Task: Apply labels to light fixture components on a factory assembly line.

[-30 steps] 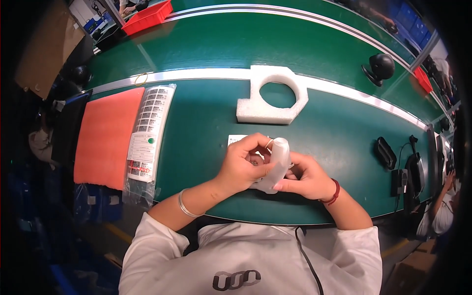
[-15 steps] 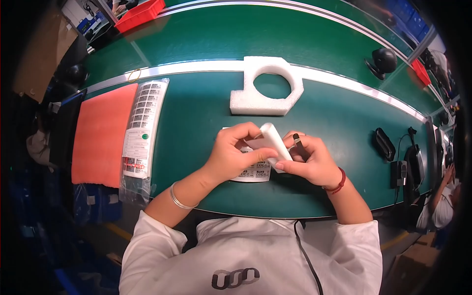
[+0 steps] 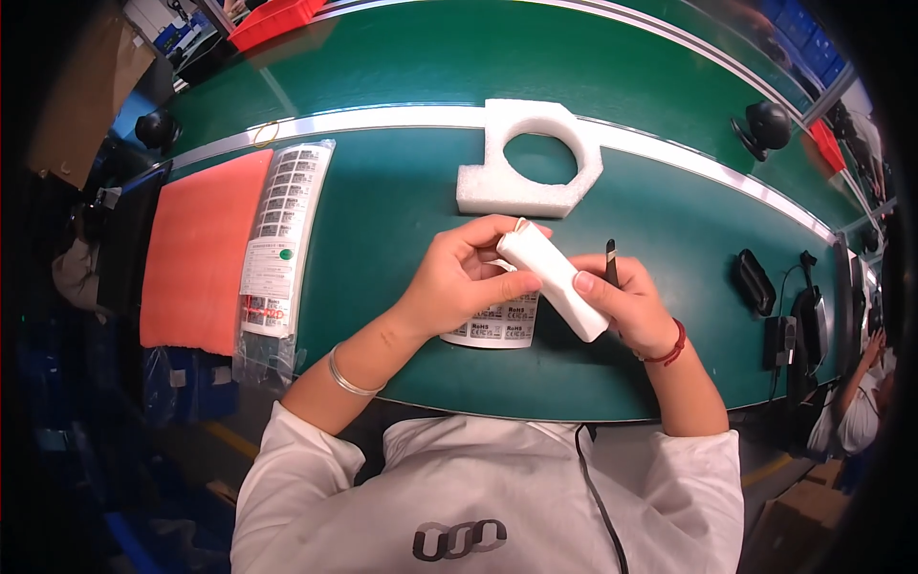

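White roll [image 3: 562, 284] found gripped over table [image 3: 382, 239]

The left hand [image 3: 466, 275] pinched the roll near its upper end, thumb laid along its side. The right hand [image 3: 633, 308] was closed on the lower part, thumb on top; a dark stick [image 3: 612, 260] stuck up from behind that thumb. The roll was tilted, its upper end leaning left. A label sheet [image 3: 509, 330] lay just beside the roll, partly hidden by the left hand. The foam block [image 3: 476, 190] stood beyond both hands, its round opening facing up.
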A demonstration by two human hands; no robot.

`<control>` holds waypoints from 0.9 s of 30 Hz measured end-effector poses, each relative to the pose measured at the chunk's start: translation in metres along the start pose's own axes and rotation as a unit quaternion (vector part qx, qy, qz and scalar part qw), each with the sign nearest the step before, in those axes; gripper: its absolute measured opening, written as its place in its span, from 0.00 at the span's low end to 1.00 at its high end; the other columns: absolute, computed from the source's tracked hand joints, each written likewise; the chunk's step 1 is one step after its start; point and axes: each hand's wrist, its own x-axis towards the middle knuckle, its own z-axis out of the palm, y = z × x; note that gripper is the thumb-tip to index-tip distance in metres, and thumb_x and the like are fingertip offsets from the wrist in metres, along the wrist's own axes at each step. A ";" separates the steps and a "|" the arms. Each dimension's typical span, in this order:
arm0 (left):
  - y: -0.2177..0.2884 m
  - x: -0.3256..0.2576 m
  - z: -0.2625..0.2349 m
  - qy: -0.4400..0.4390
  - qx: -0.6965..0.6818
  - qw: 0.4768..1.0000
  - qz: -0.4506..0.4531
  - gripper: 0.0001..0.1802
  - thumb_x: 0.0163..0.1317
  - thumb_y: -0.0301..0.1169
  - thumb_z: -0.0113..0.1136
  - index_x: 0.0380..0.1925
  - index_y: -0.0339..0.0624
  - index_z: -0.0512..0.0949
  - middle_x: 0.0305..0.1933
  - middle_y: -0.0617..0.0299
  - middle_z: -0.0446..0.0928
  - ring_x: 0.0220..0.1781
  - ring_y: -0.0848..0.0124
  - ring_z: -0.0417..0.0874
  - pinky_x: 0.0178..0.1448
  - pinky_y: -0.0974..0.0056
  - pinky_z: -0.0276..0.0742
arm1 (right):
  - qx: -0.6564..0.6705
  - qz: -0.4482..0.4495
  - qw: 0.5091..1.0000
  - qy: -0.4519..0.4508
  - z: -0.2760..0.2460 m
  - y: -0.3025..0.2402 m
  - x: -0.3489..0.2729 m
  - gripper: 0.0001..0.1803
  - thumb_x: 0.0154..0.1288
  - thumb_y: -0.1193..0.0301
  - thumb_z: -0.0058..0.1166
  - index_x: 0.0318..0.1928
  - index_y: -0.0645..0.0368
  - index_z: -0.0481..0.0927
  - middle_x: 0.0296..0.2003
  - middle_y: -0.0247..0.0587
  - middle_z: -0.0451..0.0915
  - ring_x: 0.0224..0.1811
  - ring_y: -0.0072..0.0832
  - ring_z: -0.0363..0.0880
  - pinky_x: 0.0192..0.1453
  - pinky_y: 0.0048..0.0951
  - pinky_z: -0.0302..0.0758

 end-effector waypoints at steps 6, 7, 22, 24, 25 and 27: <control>-0.006 0.000 -0.006 0.015 0.038 0.999 0.004 0.25 0.54 0.20 0.70 0.52 0.33 0.74 0.48 0.60 0.78 0.50 0.73 0.80 0.55 0.68 0.80 | -0.002 -0.121 0.991 0.051 0.007 0.004 0.006 0.09 0.70 0.69 0.54 0.39 0.63 0.80 0.29 0.31 0.79 0.31 0.16 0.75 0.37 0.19 0.70; -0.006 0.000 -0.004 0.027 0.052 0.998 0.001 0.25 0.53 0.20 0.71 0.52 0.33 0.74 0.47 0.60 0.79 0.49 0.73 0.81 0.54 0.69 0.80 | -0.001 -0.120 0.991 0.052 0.005 0.005 0.006 0.09 0.70 0.69 0.54 0.39 0.63 0.80 0.29 0.31 0.79 0.31 0.16 0.75 0.37 0.19 0.70; -0.002 -0.003 0.008 0.060 0.251 0.966 0.025 0.07 0.51 0.21 0.72 0.30 0.34 0.83 0.30 0.63 0.81 0.31 0.81 0.78 0.33 0.75 0.72 | -0.497 0.039 0.828 0.256 -0.082 -0.012 0.002 0.18 0.71 0.57 0.51 0.39 0.61 0.80 0.28 0.43 0.78 0.27 0.37 0.74 0.35 0.33 0.72; 0.002 -0.002 0.017 0.054 0.329 0.942 0.040 0.07 0.51 0.26 0.73 0.24 0.36 0.83 0.24 0.67 0.79 0.24 0.84 0.72 0.26 0.76 0.63 | -0.589 -0.062 0.743 0.312 -0.111 0.014 -0.002 0.18 0.69 0.56 0.52 0.37 0.60 0.79 0.31 0.47 0.79 0.31 0.46 0.75 0.37 0.40 0.72; 0.002 -0.002 0.020 0.051 0.327 0.943 0.040 0.07 0.51 0.26 0.73 0.24 0.36 0.83 0.24 0.67 0.79 0.24 0.84 0.72 0.26 0.76 0.63 | -0.591 -0.045 0.735 0.329 -0.110 0.018 -0.003 0.16 0.67 0.58 0.55 0.42 0.59 0.80 0.37 0.48 0.80 0.39 0.46 0.78 0.41 0.43 0.73; 0.000 0.002 0.027 0.070 0.383 0.918 0.079 0.09 0.52 0.29 0.73 0.22 0.36 0.82 0.22 0.68 0.76 0.22 0.85 0.68 0.24 0.75 0.59 | -0.667 -0.130 0.637 0.364 -0.104 0.021 -0.011 0.17 0.65 0.59 0.57 0.45 0.59 0.79 0.41 0.49 0.79 0.43 0.48 0.77 0.45 0.43 0.73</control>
